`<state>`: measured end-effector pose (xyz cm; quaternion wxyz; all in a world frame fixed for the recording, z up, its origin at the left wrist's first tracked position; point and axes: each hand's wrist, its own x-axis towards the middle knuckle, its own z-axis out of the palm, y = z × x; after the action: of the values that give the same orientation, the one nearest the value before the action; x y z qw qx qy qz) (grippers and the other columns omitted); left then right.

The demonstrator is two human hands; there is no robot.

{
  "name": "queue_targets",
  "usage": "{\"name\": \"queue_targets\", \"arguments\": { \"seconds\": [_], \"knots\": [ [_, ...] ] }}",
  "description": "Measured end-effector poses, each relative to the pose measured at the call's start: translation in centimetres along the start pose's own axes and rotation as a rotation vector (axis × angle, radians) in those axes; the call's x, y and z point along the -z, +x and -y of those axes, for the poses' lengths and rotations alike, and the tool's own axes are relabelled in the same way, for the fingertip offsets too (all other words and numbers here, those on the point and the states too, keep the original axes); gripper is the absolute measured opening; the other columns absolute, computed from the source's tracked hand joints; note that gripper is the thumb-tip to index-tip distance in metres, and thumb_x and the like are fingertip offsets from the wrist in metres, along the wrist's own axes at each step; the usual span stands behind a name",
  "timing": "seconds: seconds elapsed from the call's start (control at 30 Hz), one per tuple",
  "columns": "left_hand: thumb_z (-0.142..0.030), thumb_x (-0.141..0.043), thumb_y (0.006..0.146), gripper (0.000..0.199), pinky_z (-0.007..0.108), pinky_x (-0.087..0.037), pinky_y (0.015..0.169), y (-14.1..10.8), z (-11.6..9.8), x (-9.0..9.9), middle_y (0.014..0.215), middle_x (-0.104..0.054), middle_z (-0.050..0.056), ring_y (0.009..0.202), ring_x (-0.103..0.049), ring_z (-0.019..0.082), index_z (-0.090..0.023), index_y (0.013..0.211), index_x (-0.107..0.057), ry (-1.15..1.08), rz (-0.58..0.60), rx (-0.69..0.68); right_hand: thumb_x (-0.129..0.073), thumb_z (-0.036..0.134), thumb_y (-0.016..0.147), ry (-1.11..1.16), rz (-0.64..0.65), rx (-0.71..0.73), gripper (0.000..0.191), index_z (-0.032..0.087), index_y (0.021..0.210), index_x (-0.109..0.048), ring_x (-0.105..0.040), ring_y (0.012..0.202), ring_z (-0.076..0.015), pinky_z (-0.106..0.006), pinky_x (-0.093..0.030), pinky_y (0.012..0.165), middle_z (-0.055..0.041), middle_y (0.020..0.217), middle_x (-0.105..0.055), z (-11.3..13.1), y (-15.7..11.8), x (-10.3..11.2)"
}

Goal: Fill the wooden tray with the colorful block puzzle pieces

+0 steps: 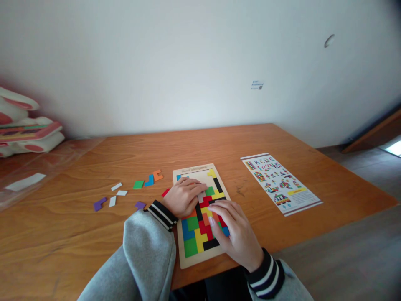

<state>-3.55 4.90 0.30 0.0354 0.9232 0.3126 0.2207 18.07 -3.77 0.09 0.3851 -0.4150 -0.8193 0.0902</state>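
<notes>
A wooden puzzle board with a pale frame lies in front of me, largely covered with colored block pieces. My left hand rests over its upper left part, fingers stretched across the board. A whitish puzzle piece shows right under those fingertips; I cannot tell whether they touch it. Above the lower right part of the board is my right hand, thumb and fingers apart, with nothing visible between them. A green piece and a yellow piece fill the lower left corner area. My hands hide some middle pieces.
Loose pieces lie left of the board: a green square, a blue piece, an orange piece, purple pieces and white pieces. A printed sheet lies at right. A plush-looking object stands far left.
</notes>
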Motion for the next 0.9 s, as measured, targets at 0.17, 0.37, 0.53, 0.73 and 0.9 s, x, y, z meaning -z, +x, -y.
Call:
{"name": "queue_targets", "arguments": {
  "seconds": [0.17, 0.37, 0.53, 0.73, 0.9],
  "knots": [
    [-0.010, -0.045, 0.086, 0.047, 0.048, -0.050, 0.100, -0.25, 0.45, -0.73, 0.128, -0.069, 0.011, 0.116, -0.063, 0.028, -0.017, 0.130, -0.060, 0.031, -0.044, 0.062, -0.054, 0.020, 0.096, 0.000, -0.009, 0.006, 0.024, 0.022, 0.120, -0.060, -0.064, 0.108, -0.0258, -0.046, -0.055, 0.094, -0.0093, 0.109, -0.069, 0.22, 0.17, 0.09],
    [-0.011, -0.043, 0.087, 0.046, 0.049, -0.054, 0.095, -0.37, 0.02, -0.68, 0.116, -0.073, 0.012, 0.108, -0.065, 0.029, -0.014, 0.129, -0.061, 0.027, -0.046, 0.066, -0.054, 0.019, 0.096, -0.002, -0.027, 0.019, 0.023, 0.021, 0.118, -0.061, -0.064, 0.106, -0.0250, -0.044, -0.056, 0.092, -0.0092, 0.108, -0.070, 0.43, 0.40, 0.17],
    [-0.008, -0.044, 0.083, 0.050, 0.049, -0.052, 0.103, -0.37, -0.12, -0.66, 0.123, -0.071, 0.014, 0.119, -0.062, 0.028, -0.012, 0.130, -0.060, -0.013, -0.054, 0.036, -0.054, 0.019, 0.096, -0.004, -0.024, 0.015, 0.023, 0.021, 0.118, -0.061, -0.064, 0.106, -0.0249, -0.045, -0.056, 0.092, -0.0092, 0.107, -0.070, 0.23, 0.31, 0.01],
    [-0.006, -0.041, 0.085, 0.048, 0.047, -0.052, 0.104, -0.27, -0.12, -0.58, 0.125, -0.069, 0.015, 0.118, -0.064, 0.026, -0.011, 0.130, -0.059, -0.026, -0.049, 0.020, -0.055, 0.019, 0.095, 0.007, -0.010, 0.011, 0.024, 0.021, 0.118, -0.061, -0.064, 0.106, -0.0248, -0.045, -0.056, 0.093, -0.0094, 0.108, -0.069, 0.06, 0.11, -0.11],
    [-0.009, -0.043, 0.086, 0.045, 0.050, -0.053, 0.096, -0.33, -0.04, -0.52, 0.125, -0.070, 0.014, 0.110, -0.065, 0.029, -0.014, 0.127, -0.062, 0.043, -0.034, 0.005, -0.055, 0.018, 0.095, 0.009, -0.006, 0.014, 0.023, 0.021, 0.117, -0.061, -0.064, 0.104, -0.0243, -0.044, -0.056, 0.092, -0.0092, 0.107, -0.069, 0.13, 0.31, -0.06]
  ]
}}
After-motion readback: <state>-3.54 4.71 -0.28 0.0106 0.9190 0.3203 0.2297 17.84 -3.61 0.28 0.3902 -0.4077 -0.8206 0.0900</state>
